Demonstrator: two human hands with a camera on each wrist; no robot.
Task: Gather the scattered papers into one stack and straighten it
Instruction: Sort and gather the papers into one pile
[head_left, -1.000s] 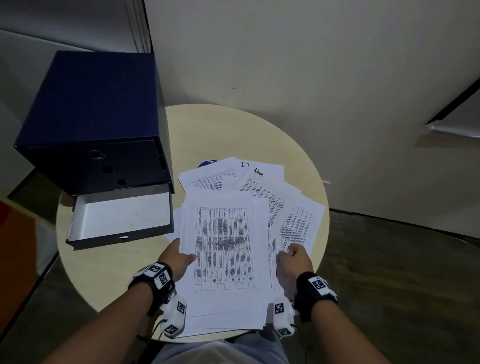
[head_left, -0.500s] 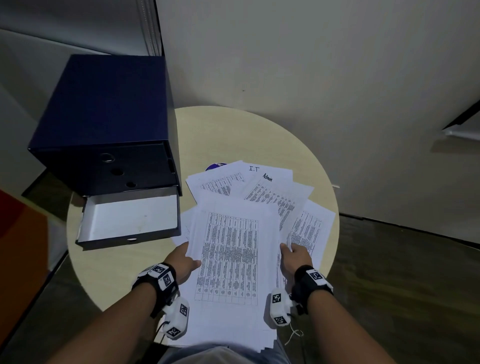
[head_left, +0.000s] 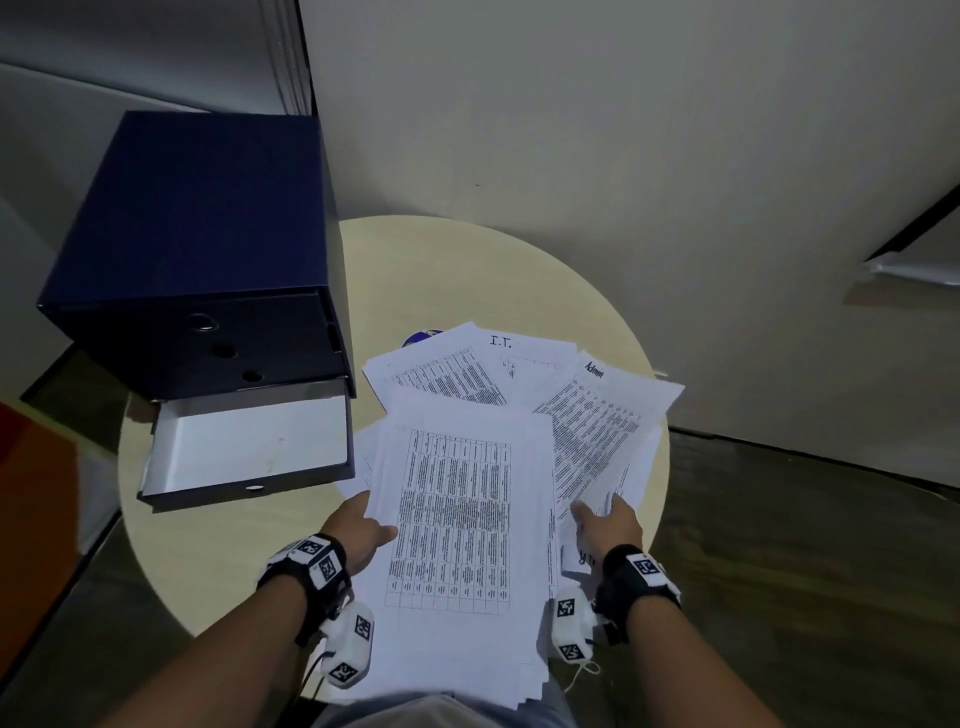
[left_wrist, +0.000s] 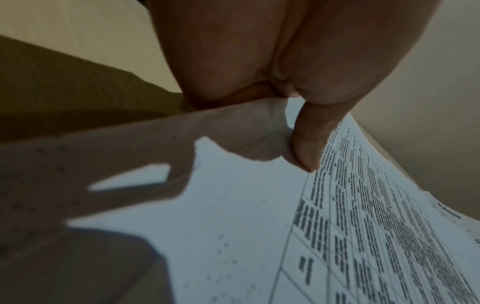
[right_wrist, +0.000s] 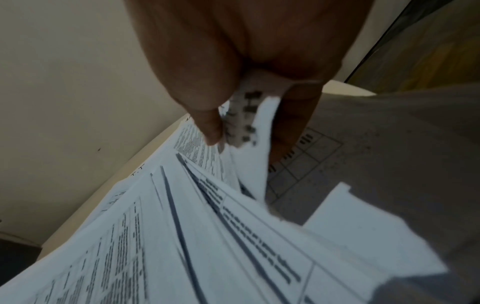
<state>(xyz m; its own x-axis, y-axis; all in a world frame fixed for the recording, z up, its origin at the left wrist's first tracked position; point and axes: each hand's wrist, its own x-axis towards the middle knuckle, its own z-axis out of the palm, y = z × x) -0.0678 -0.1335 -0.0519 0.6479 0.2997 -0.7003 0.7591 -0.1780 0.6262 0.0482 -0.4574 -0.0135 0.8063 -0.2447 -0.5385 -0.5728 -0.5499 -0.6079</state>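
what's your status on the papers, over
Left hand grips the main stack; right hand pinches loose sheets. Papers fanned, not squared. Open drawer box alongside, not blocking.

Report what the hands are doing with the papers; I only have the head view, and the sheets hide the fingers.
Observer: In the left wrist view, the left hand pinches the left edge of the top sheet, thumb on its printed face.
Operator: Now the right.
Observer: In the right wrist view, the right hand grips the edges of several fanned sheets between thumb and fingers.
Operator: Confirm whether they are squared up.
Observer: No. The right wrist view shows their edges staggered and splayed, one curled under the thumb.
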